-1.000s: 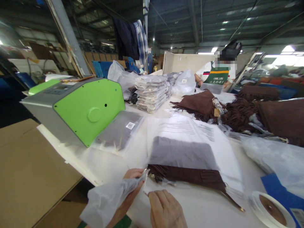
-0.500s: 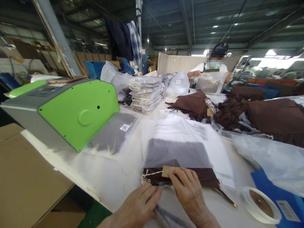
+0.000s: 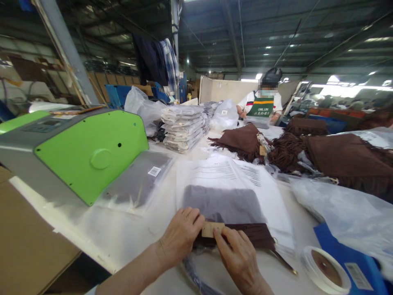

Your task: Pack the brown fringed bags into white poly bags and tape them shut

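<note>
A folded brown fringed piece (image 3: pixel 254 235) lies at the near edge of the white table (image 3: pixel 135 229), partly slid into a translucent printed bag (image 3: pixel 233 192). A small tan hang tag (image 3: pixel 210 229) rests on the brown piece. My left hand (image 3: pixel 179 237) has its fingers curled over the piece's left end, touching the tag's left edge. My right hand (image 3: pixel 238 256) presses its fingertips on the tag's right side. A thin metal strip (image 3: pixel 284 262) sticks out at the right of the brown piece.
A green and grey machine (image 3: pixel 76 151) stands at the left with a bagged piece (image 3: pixel 138 180) at its foot. Stacked bagged goods (image 3: pixel 181 127), loose brown fringed pieces (image 3: pixel 346 157), a tape roll (image 3: pixel 325 274), a blue sheet (image 3: pixel 346 262). A person (image 3: pixel 262 104) works across the table.
My left hand let go of a loose plastic bag and came onto the brown piece. The hang tag came into view and both hands now close in on it.
</note>
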A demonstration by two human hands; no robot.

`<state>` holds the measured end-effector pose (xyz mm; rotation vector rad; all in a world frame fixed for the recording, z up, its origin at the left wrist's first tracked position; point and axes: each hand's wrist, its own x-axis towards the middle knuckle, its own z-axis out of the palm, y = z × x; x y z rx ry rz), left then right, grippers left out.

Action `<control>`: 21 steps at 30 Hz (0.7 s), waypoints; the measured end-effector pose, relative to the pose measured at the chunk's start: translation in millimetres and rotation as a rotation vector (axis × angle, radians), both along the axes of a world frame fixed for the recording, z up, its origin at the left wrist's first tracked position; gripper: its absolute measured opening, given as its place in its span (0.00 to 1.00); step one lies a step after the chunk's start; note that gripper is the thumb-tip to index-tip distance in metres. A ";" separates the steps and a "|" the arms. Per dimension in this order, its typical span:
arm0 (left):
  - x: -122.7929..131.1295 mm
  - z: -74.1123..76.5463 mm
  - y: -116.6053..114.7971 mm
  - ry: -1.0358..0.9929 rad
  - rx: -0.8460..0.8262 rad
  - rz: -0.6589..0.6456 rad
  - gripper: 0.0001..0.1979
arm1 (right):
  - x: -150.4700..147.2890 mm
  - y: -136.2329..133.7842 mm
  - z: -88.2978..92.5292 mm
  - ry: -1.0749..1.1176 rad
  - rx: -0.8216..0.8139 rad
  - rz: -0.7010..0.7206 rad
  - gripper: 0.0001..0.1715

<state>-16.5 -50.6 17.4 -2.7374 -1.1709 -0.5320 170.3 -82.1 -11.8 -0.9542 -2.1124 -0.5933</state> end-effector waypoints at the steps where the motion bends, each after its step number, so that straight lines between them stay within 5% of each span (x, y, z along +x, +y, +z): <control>1: -2.5 3.1 1.1 -0.004 -0.061 -0.010 0.11 | 0.9 -0.5 -2.7 0.001 0.000 -0.004 0.13; 5: -5.5 11.4 5.8 -0.047 -0.156 0.028 0.10 | 3.5 -1.1 -11.8 -0.026 -0.009 -0.016 0.13; 13: 9.2 5.4 13.7 0.220 -0.022 0.000 0.09 | 2.5 -4.7 -7.0 0.016 0.015 -0.052 0.14; 21: 4.0 4.8 19.3 -0.177 0.115 0.055 0.10 | -6.6 9.7 -4.0 0.111 -0.013 0.007 0.14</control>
